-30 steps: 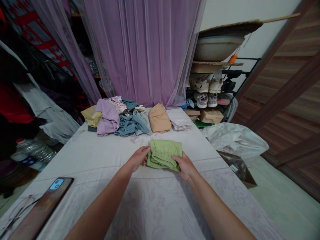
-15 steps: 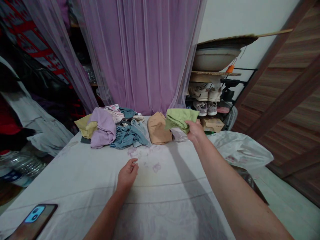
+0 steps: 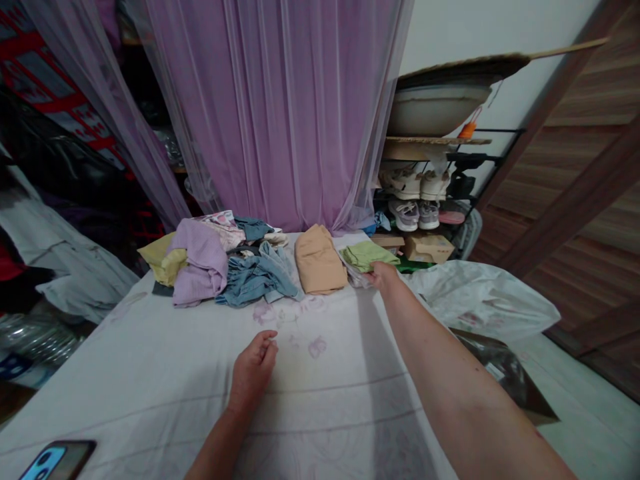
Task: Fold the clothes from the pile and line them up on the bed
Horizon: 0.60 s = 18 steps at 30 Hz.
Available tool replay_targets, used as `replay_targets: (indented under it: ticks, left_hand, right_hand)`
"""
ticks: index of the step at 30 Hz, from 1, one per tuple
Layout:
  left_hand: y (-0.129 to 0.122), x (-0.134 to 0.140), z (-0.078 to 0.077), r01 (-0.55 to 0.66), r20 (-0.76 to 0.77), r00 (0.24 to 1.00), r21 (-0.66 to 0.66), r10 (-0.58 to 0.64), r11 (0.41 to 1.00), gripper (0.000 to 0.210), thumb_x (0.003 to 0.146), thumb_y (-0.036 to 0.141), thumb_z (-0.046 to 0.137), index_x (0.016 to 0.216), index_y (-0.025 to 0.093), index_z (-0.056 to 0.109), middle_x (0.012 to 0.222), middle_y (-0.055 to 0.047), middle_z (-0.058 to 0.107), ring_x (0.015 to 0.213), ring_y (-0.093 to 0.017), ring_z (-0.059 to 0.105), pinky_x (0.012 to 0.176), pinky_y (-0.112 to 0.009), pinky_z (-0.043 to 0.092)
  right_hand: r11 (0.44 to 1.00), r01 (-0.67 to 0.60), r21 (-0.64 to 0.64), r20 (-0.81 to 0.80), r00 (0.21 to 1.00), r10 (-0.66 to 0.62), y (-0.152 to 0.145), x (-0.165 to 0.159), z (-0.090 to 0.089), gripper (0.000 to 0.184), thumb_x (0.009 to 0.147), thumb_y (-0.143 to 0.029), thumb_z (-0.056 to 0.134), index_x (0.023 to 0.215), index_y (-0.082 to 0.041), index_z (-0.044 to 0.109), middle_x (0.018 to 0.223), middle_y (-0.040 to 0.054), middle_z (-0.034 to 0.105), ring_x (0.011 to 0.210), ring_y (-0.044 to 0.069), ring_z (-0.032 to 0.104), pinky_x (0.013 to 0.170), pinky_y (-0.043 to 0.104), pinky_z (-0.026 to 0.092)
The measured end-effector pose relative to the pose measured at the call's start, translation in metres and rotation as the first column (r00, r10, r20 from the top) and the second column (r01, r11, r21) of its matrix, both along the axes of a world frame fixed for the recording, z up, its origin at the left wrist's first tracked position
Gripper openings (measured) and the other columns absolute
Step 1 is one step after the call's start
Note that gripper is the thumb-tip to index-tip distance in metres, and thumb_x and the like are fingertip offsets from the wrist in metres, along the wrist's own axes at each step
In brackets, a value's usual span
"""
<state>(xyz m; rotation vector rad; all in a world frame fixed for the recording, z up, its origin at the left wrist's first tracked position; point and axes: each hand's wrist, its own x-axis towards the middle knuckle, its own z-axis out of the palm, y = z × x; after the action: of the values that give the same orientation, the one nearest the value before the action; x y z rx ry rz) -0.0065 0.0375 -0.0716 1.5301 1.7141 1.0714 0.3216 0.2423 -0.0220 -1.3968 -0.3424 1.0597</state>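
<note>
My right hand (image 3: 383,275) reaches to the far right of the bed and grips the near edge of a folded light green garment (image 3: 369,255). The garment lies on top of a folded pale grey garment (image 3: 357,275), partly hidden beneath it. Just left of these sits a folded tan garment (image 3: 320,260). My left hand (image 3: 254,363) hovers or rests over the middle of the sheet with nothing in it, its fingers loosely curled and the index finger stretched out.
A loose heap holds a lilac garment (image 3: 200,263), a yellow one (image 3: 165,260) and blue denim (image 3: 257,273). A phone (image 3: 67,460) lies on the bed (image 3: 165,373) at near left. Right of the bed are a plastic bag (image 3: 490,297) and shoe rack with shoes (image 3: 404,215).
My right hand has lowered the green garment onto the pale grey one, where it was held up before. My left hand has hardly moved. The view has shifted slightly.
</note>
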Motion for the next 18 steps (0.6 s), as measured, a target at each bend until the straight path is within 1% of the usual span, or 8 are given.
replay_targets:
  ticks: [3, 5, 8, 11, 15, 18]
  left_hand:
    - [0.0, 0.0, -0.001, 0.007, -0.015, 1.0, 0.009, -0.007, 1.0, 0.032, 0.08, 0.04, 0.048, 0.1, 0.022, 0.064, 0.068, 0.001, 0.065, 0.057, -0.015, 0.06, 0.059, -0.025, 0.046]
    - [0.0, 0.0, -0.001, 0.022, -0.023, 1.0, 0.015, -0.021, 1.0, 0.033, 0.081, 0.04, 0.046, 0.101, 0.022, 0.064, 0.068, 0.001, 0.064, 0.058, -0.015, 0.06, 0.059, -0.025, 0.046]
    - [0.0, -0.001, -0.002, 0.033, -0.03, 0.999, 0.026, -0.032, 0.999, 0.033, 0.081, 0.041, 0.045, 0.101, 0.022, 0.063, 0.068, 0.002, 0.063, 0.058, -0.015, 0.06, 0.059, -0.025, 0.046]
    - [0.001, -0.001, -0.003, 0.036, -0.021, 0.999, 0.031, -0.035, 0.999, 0.033, 0.082, 0.042, 0.046, 0.101, 0.022, 0.063, 0.068, 0.002, 0.064, 0.058, -0.015, 0.06, 0.058, -0.024, 0.046]
    - [0.001, -0.002, -0.005, 0.041, -0.001, 0.999, 0.037, -0.041, 0.998, 0.033, 0.081, 0.043, 0.047, 0.1, 0.021, 0.064, 0.068, 0.002, 0.064, 0.057, -0.015, 0.06, 0.056, -0.024, 0.046]
    - [0.001, -0.002, -0.004, 0.052, -0.013, 0.999, 0.029, -0.051, 0.998, 0.033, 0.081, 0.042, 0.047, 0.1, 0.021, 0.064, 0.068, 0.001, 0.064, 0.058, -0.015, 0.06, 0.056, -0.024, 0.045]
  right_hand:
    - [0.997, -0.038, -0.065, 0.0, 0.999, 0.038, -0.001, 0.003, 0.008, 0.03, 0.072, 0.002, 0.06, 0.094, -0.019, 0.053, 0.066, -0.0051, 0.057, 0.051, 0.01, 0.056, 0.051, 0.025, 0.056]
    - [0.993, -0.076, -0.095, -0.001, 0.997, 0.077, -0.006, 0.005, 0.013, 0.025, 0.078, -0.001, 0.058, 0.095, -0.019, 0.053, 0.066, -0.0038, 0.059, 0.052, 0.01, 0.057, 0.052, 0.023, 0.057]
    - [0.983, -0.141, -0.118, 0.001, 0.99, 0.143, -0.016, 0.008, 0.02, 0.014, 0.086, -0.007, 0.052, 0.095, -0.018, 0.054, 0.066, -0.0015, 0.06, 0.053, 0.01, 0.059, 0.051, 0.021, 0.056]
    - [0.972, -0.2, -0.126, 0.025, 0.979, 0.205, -0.028, 0.009, 0.028, 0.009, 0.091, -0.012, 0.049, 0.093, -0.018, 0.055, 0.065, 0.0003, 0.062, 0.055, 0.011, 0.061, 0.052, 0.019, 0.056]
    - [0.954, -0.257, -0.155, 0.117, 0.954, 0.276, -0.046, 0.008, 0.031, 0.011, 0.092, -0.015, 0.048, 0.085, -0.017, 0.056, 0.064, 0.0029, 0.064, 0.057, 0.012, 0.064, 0.053, 0.02, 0.056]
    - [0.941, -0.278, -0.193, 0.24, 0.917, 0.319, -0.061, 0.006, 0.029, 0.015, 0.091, -0.021, 0.05, 0.08, -0.016, 0.059, 0.065, 0.0055, 0.067, 0.059, 0.014, 0.065, 0.052, 0.021, 0.053]
